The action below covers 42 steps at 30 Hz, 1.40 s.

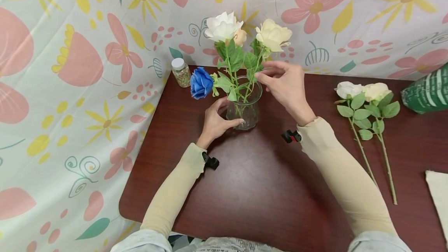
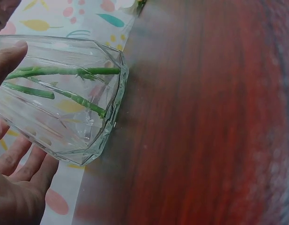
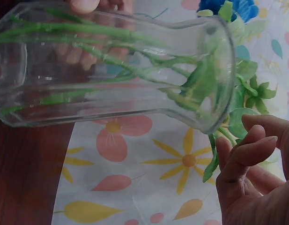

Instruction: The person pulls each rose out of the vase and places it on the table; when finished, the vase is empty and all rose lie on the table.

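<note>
A clear faceted glass vase [image 1: 247, 114] stands on the table, with green stems [image 2: 64, 71] inside it. My left hand [image 1: 216, 121] holds the vase low on its left side, thumb in front and fingers behind. Above the rim are a white rose [image 1: 222, 27], a peach rose [image 1: 240, 36] partly hidden behind it, and a cream rose [image 1: 273, 35]. A blue rose [image 1: 201, 83] leans out to the left. Just over the rim's right side, my right hand [image 1: 285, 84] pinches the cream rose's stem between thumb and fingers; leaves partly cover the contact.
Right of my arm, a white rose [image 1: 348, 89] and another cream rose [image 1: 376, 91] lie on the dark wooden table [image 1: 252, 189]. Behind them lies a green patterned object [image 1: 427, 90]. A white-capped jar [image 1: 181, 73] stands at the back left. Floral cloth [image 1: 87, 127] hangs behind and left.
</note>
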Tool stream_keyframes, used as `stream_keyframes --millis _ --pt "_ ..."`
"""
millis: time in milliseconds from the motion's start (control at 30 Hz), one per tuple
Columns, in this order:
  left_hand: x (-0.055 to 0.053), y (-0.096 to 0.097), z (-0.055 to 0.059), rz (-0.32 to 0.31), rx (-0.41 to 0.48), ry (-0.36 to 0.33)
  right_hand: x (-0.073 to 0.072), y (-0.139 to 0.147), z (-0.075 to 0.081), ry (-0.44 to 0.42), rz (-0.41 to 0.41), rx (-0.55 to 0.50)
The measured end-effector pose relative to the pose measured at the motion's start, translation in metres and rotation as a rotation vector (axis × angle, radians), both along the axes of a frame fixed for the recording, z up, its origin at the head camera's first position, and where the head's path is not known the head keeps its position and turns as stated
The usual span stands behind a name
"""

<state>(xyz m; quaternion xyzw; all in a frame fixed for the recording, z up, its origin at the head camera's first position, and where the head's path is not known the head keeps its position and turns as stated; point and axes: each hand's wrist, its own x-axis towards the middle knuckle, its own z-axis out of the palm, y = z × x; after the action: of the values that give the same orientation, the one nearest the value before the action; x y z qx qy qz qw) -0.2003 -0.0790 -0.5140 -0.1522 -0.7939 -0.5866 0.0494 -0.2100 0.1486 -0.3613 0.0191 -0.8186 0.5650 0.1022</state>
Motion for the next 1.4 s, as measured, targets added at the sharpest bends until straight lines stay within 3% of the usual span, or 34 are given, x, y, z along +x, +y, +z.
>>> stream_keyframes --millis 300,733,1100,1400 --pt "0.0 -0.001 0.001 0.0 -0.009 0.002 -0.012 -0.01 0.0 0.014 -0.045 0.099" --pt "0.0 0.0 0.0 0.005 -0.012 -0.001 -0.015 -0.014 -0.001 0.028 -0.056 0.092" --pt "0.001 0.0 0.0 0.002 -0.009 -0.002 -0.012 -0.012 -0.002 0.026 -0.061 0.006" --pt "-0.001 -0.001 -0.001 0.002 -0.01 0.008 -0.007 -0.008 0.006 0.064 -0.06 -0.099"
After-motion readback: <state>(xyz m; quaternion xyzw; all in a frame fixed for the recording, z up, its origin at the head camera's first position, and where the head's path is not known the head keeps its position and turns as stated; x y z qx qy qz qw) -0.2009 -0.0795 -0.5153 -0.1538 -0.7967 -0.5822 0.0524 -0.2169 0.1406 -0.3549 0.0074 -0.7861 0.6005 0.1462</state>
